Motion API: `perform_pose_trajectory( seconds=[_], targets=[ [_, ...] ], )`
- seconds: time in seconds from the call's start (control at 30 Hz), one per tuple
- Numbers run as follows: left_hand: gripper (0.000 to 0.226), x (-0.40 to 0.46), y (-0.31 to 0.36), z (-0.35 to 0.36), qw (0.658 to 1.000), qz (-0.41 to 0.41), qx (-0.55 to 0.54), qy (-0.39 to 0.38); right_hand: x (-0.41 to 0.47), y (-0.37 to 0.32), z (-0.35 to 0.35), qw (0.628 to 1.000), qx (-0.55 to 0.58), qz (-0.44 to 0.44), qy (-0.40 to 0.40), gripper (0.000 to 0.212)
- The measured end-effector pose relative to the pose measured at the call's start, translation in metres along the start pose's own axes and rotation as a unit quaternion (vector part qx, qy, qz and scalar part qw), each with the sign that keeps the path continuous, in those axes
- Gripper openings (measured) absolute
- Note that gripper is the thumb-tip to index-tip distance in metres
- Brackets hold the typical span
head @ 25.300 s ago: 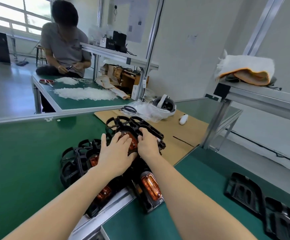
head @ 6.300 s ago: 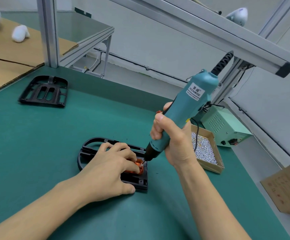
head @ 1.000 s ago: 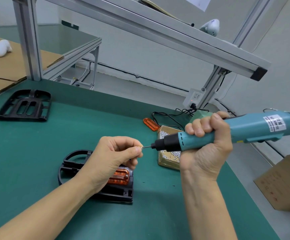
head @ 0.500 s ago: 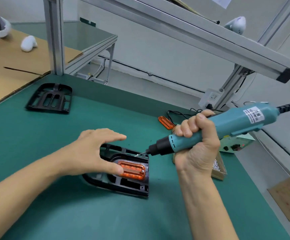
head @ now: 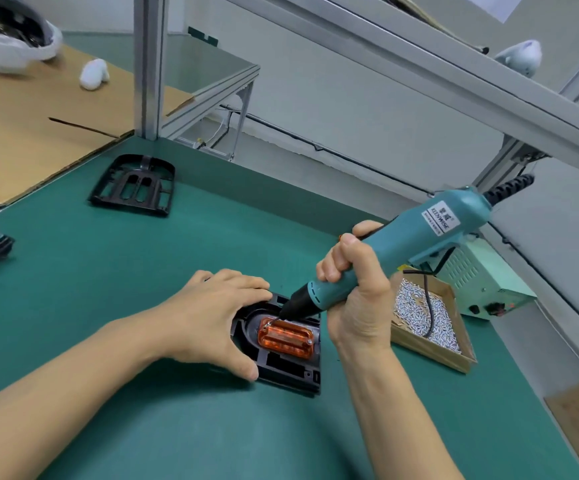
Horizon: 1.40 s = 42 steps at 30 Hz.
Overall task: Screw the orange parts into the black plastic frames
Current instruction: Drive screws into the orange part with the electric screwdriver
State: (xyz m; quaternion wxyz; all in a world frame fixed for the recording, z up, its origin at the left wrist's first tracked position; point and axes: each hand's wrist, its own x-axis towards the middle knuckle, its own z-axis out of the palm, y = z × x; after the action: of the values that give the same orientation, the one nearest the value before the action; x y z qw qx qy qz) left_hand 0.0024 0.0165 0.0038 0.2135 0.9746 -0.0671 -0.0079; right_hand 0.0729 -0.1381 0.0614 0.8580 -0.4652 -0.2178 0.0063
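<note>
A black plastic frame [head: 290,370] lies on the green mat in front of me with an orange part [head: 286,339] seated in it. My left hand [head: 212,317] rests flat on the frame's left side, fingers straight, and hides that half. My right hand [head: 359,294] grips a teal electric screwdriver [head: 405,249], tilted down to the left. Its bit touches the orange part's upper left corner, where a screw sits. A second screw shows at the part's right end.
A cardboard tray of small silver screws [head: 423,318] sits right of my hand, a pale green power box [head: 482,280] behind it. Another black frame [head: 134,185] lies far left on the mat [head: 108,271]. Cardboard sheet [head: 39,116] and aluminium post [head: 148,64] stand at the back left.
My left hand came down from hovering onto the frame. The screwdriver tilted steeper and its bit dropped onto the orange part's upper left corner.
</note>
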Motion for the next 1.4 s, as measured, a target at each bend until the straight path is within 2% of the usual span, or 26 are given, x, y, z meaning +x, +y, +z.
perform_pose_trajectory(
  seconds=[0.27,0.57,0.9,1.03,1.4],
  targets=[
    [0.106,0.000,0.000,0.001,1.000,0.008,-0.004,0.011,0.001,0.002,0.004,0.999,-0.036,0.012,-0.034,0.018],
    [0.107,0.001,0.001,0.000,1.000,0.007,-0.012,0.017,0.008,0.000,0.017,0.982,-0.074,0.046,-0.167,0.020],
    [0.105,-0.001,0.002,0.000,1.000,0.006,-0.021,0.021,0.005,0.001,0.013,0.981,-0.084,0.024,-0.174,0.030],
    [0.104,0.000,0.002,0.000,1.000,0.006,-0.023,0.021,0.004,0.002,0.015,0.977,-0.087,0.015,-0.193,0.019],
    [0.104,-0.001,0.002,0.000,0.999,0.006,-0.033,0.020,0.003,0.006,0.015,0.967,-0.088,0.018,-0.238,0.020]
  ],
)
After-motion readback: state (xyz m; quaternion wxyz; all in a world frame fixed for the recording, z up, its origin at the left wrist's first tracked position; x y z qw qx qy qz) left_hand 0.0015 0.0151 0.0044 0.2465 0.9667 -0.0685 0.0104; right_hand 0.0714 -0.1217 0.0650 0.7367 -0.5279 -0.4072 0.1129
